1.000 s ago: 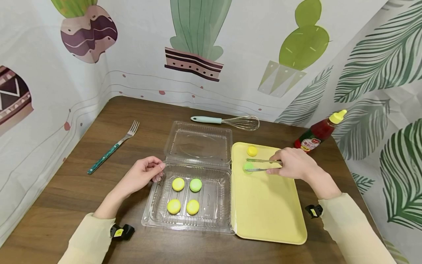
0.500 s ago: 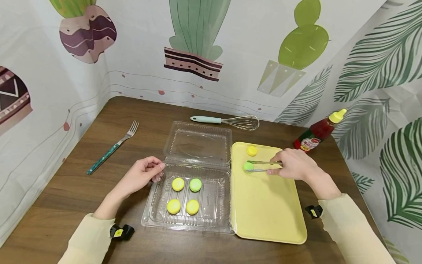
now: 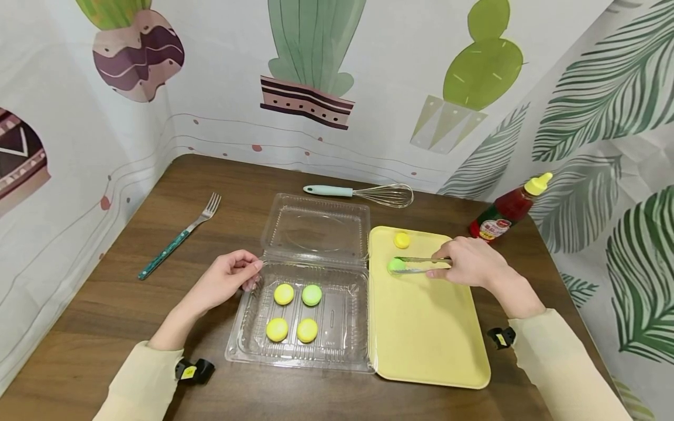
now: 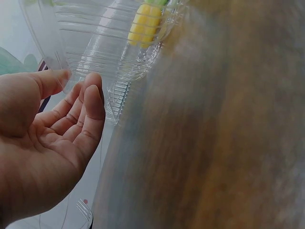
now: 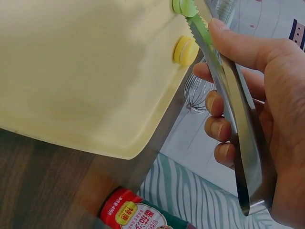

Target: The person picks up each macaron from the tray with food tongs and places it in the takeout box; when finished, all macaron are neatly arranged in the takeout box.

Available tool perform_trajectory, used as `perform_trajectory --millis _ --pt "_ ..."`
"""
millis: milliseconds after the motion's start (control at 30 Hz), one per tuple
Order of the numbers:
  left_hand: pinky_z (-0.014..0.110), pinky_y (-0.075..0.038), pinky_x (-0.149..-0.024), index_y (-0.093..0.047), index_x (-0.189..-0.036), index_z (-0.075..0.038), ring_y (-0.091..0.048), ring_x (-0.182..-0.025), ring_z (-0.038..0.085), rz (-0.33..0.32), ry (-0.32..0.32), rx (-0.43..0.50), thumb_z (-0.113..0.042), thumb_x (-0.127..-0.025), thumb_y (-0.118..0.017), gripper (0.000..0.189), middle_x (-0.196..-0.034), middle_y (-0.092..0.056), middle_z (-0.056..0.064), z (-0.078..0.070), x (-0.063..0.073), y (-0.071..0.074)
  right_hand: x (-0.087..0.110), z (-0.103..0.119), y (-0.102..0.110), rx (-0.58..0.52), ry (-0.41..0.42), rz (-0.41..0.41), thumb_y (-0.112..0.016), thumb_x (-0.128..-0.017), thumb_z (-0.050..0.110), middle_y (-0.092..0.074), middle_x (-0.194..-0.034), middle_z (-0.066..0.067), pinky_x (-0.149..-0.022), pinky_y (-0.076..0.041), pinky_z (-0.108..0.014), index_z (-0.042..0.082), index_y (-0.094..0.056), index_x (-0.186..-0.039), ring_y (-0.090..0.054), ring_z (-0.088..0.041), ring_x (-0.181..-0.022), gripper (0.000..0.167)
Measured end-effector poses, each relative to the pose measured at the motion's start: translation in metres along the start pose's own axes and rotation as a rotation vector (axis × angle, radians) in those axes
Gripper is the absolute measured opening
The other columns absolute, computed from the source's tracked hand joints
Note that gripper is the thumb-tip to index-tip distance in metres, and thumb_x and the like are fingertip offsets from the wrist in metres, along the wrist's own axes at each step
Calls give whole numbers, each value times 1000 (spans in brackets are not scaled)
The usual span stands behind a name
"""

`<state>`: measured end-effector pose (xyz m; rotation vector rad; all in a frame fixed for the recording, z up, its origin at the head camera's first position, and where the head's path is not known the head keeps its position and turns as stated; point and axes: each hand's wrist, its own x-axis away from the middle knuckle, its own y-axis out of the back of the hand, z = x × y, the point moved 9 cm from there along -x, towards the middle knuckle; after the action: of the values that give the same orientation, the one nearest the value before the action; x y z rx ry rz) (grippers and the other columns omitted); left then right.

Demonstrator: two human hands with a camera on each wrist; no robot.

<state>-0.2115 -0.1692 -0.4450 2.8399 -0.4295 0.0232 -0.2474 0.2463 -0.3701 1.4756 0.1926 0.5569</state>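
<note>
My right hand (image 3: 468, 262) grips metal tongs (image 5: 245, 152), their serrated tips around a green macaron (image 3: 396, 265) on the yellow tray (image 3: 432, 333). Just beyond it on the tray lies a yellow macaron (image 3: 402, 240). In the right wrist view the tongs' tips overlap the green one at the top edge. My left hand (image 3: 229, 276) pinches the rim of a clear plastic container (image 3: 344, 310) near its hinge, thumb and fingers at the edge in the left wrist view. Inside the container sit three yellow macarons (image 3: 307, 330) and a green macaron (image 3: 312, 295); its lid (image 3: 316, 231) lies folded back.
A fork (image 3: 179, 238) with a teal handle lies at the left of the wooden table (image 3: 105, 327). Behind the container is a whisk (image 3: 363, 193). A red sauce bottle (image 3: 502, 211) with a yellow cap stands beyond the tray, close to my right hand.
The tongs' upper arm has come down toward the lower one, so the tips have closed in around the green macaron. My left hand stays at the container's rim.
</note>
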Motion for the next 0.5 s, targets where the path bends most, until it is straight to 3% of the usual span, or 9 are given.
perform_trajectory --millis 167,500 --pt "27 -51 -56 -60 -103 11 -59 -62 13 2 2 3 -11 -101 -60 22 -79 -63 16 0 1 0 0 1 0 0 3 1 -80 -82 42 -66 -82 8 -51 -37 -29 14 -79 -103 -45 -10 -61 35" --pt "27 -51 -56 -60 -102 10 -58 -62 13 4 -10 -1 -11 -101 -60 21 -77 -62 12 -1 0 0 0 1 1 1 9 -7 -81 -83 40 -72 -90 2 -51 -39 -29 13 -79 -103 -50 -10 -64 34"
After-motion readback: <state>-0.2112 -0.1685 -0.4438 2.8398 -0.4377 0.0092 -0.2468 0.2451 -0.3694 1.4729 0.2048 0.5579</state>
